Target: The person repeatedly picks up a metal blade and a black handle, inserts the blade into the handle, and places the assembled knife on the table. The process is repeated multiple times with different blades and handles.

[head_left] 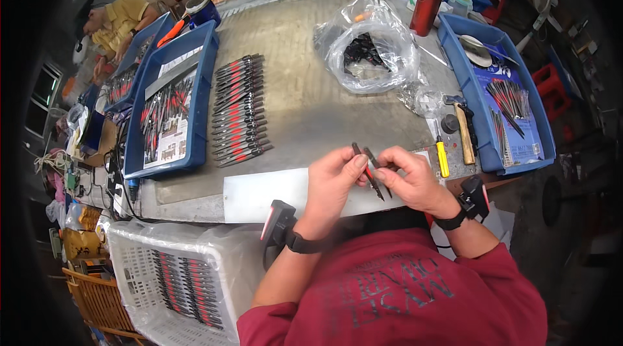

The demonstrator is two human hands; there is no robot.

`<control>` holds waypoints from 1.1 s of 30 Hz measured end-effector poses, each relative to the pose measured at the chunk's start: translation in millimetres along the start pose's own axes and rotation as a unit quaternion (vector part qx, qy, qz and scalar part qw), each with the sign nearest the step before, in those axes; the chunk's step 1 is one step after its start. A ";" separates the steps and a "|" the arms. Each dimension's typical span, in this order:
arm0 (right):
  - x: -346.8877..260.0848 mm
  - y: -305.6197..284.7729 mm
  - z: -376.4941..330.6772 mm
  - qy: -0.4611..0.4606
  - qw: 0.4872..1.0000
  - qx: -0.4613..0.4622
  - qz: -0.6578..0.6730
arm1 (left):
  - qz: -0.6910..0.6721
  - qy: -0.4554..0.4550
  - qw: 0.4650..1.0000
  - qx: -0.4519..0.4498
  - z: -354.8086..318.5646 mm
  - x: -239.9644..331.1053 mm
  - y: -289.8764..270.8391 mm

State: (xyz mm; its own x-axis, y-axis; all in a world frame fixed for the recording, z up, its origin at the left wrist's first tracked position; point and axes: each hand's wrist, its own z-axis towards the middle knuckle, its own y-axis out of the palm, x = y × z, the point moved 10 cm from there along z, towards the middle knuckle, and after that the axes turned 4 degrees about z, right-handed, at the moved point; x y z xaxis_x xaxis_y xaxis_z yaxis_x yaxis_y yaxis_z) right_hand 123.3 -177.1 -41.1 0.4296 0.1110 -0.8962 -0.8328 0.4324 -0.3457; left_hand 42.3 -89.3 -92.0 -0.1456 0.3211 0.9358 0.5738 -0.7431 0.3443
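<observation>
My left hand (329, 184) pinches a slim black-and-red pen-shaped tool (372, 179) between thumb and fingers, its pointed end toward me. Close beside it, my right hand (415, 180) is closed on a second dark pen-shaped piece (370, 153); its fingers hide much of that one. Both hands are above the near edge of the table, over a white sheet (259, 197). To their left, a long column of similar black-and-red tools (239, 112) lies side by side. Beyond my hands stands an open clear plastic bag (396, 63) with small black parts (363, 50) inside.
Blue trays (211, 80) (545, 145) at both sides hold more pen-shaped tools. A yellow screwdriver (442, 159) and a hammer (464, 135) lie at right; a red tumbler (428, 5) stands behind. A plastic-lined white basket (227, 281) sits below left. Another person (123, 18) works at far left.
</observation>
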 end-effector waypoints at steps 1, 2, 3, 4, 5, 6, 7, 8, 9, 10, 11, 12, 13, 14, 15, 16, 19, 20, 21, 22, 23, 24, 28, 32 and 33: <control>6.3 5.3 -1.2 0.020 0.999 -0.003 0.025 | 0.003 0.004 1.000 -0.002 0.3 -0.2 0.1; 12.0 8.7 -2.3 0.041 0.998 -0.005 0.050 | 0.007 0.008 1.000 -0.005 0.2 -0.5 0.2; 14.6 10.3 -2.3 0.045 0.998 -0.010 0.047 | 0.012 0.011 1.000 0.000 -0.3 -0.9 -1.3; 18.0 11.4 -3.6 0.057 0.997 -0.012 0.057 | 0.018 0.014 1.000 0.003 -0.5 -1.3 -2.3; 21.1 12.5 -4.7 0.070 0.995 -0.015 0.066 | 0.021 0.019 1.000 0.005 -0.5 -0.6 -3.0; 24.3 13.7 -5.8 0.082 0.994 -0.017 0.075 | 0.025 0.016 1.000 0.007 -0.4 -1.5 -3.7; 27.0 15.7 -7.2 0.094 0.990 -0.022 0.103 | 0.027 0.015 0.999 0.008 -0.5 -1.6 -4.6; 29.6 17.9 -8.9 0.105 0.985 -0.026 0.131 | 0.028 0.015 0.999 0.009 -0.6 -1.6 -5.5; 33.4 20.6 -10.7 0.123 0.979 -0.031 0.157 | 0.030 0.013 0.999 0.007 -0.2 -1.8 -6.1; 32.6 21.3 -11.4 0.115 0.980 -0.028 0.160 | 0.032 0.011 0.999 0.005 0.5 -1.8 -6.7; 32.8 22.2 -12.8 0.114 0.980 -0.025 0.162 | 0.034 0.009 0.999 0.002 0.8 -2.2 -6.6; 33.2 22.4 -13.9 0.114 0.980 -0.021 0.163 | 0.028 0.006 1.000 0.003 0.5 -3.0 -6.7; 34.9 22.4 -14.5 0.120 0.980 -0.022 0.159 | 0.022 0.004 1.000 0.003 0.1 -3.6 -6.4; 36.4 22.1 -14.7 0.125 0.980 -0.022 0.154 | 0.016 0.002 1.000 0.003 0.0 -4.0 -5.9; 37.6 21.8 -14.8 0.131 0.980 -0.023 0.150 | 0.016 0.001 1.000 0.005 0.1 -4.1 -5.8; 37.2 21.4 -14.4 0.129 0.979 -0.020 0.156 | 0.017 0.000 1.000 0.007 0.1 -4.3 -5.8; 35.2 21.3 -12.9 0.126 0.978 -0.014 0.168 | 0.017 -0.002 1.000 0.011 -1.0 -4.4 -4.4; 34.8 21.1 -13.1 0.128 0.977 -0.015 0.168 | 0.014 0.002 1.000 0.010 -1.4 -3.8 -3.5; 34.5 21.2 -13.2 0.131 0.977 -0.015 0.168 | 0.018 -0.002 1.000 0.011 -1.5 -4.6 -3.7; 34.0 21.5 -13.0 0.131 0.976 -0.015 0.173 | 0.018 -0.002 1.000 0.010 -1.4 -4.8 -3.4; 33.7 21.7 -12.8 0.131 0.975 -0.015 0.179 | 0.015 0.000 1.000 0.008 -1.3 -4.5 -2.9; 33.4 21.8 -12.7 0.131 0.974 -0.015 0.184 | 0.020 -0.004 1.000 0.009 -1.2 -5.3 -3.0; 33.3 22.3 -13.0 0.132 0.970 -0.018 0.203 | 0.028 -0.005 1.000 0.006 -1.4 -5.8 -1.9; 34.2 22.7 -13.7 0.137 0.970 -0.019 0.201 | 0.021 -0.002 1.000 0.002 -1.5 -5.2 -0.2; 34.4 22.7 -13.8 0.138 0.971 -0.018 0.197 | 0.024 -0.002 1.000 0.004 -1.8 -5.0 -0.5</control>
State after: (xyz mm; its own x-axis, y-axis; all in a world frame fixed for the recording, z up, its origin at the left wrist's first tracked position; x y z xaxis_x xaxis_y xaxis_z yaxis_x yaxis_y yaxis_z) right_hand 114.4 -175.8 -83.7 -0.0298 0.0143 -0.9995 -0.9275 0.3723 0.0330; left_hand 41.3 -91.5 -96.7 -0.1144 0.2869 0.9511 0.5873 -0.7526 0.2976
